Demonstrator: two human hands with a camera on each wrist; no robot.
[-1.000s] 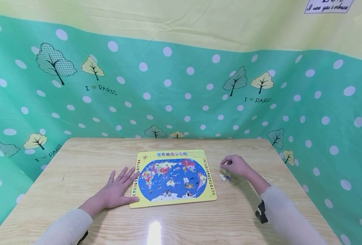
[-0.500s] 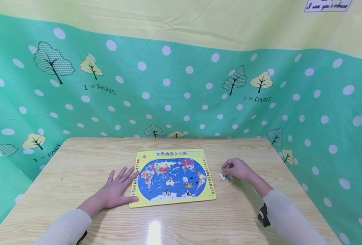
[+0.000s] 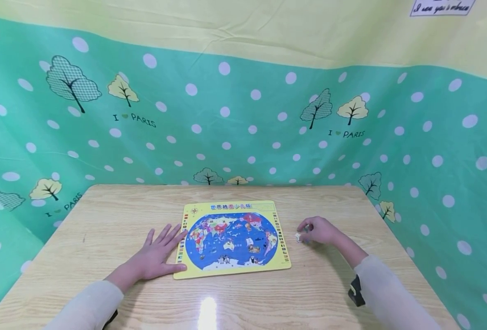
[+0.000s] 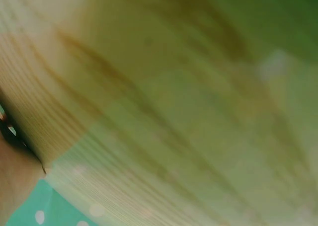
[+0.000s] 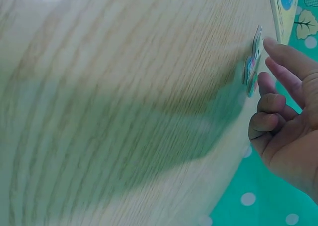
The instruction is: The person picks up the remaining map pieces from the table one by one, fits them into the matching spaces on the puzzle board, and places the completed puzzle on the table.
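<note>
The map board point(image 3: 243, 233) lies flat on the wooden table point(image 3: 268, 302), its left edge beneath the tips of the left hand point(image 3: 154, 259). That hand's fingers are spread and straight, the thumb resting on the board's lower left corner; the left wrist view is too blurred to add anything about them. Just beyond the board's right edge, apart from it, small cutout pieces point(image 3: 298, 237) lie together on the table, directly under and beside the fingertips of the right hand point(image 3: 318, 230). There the thumb and forefinger reach toward the pieces while the other fingers curl in toward the palm; I cannot tell whether the tips touch or pinch a piece. Compared with half a second ago, the left hand and the board hold their places, while the right hand sits slightly lower and covers more of the pieces.
</note>
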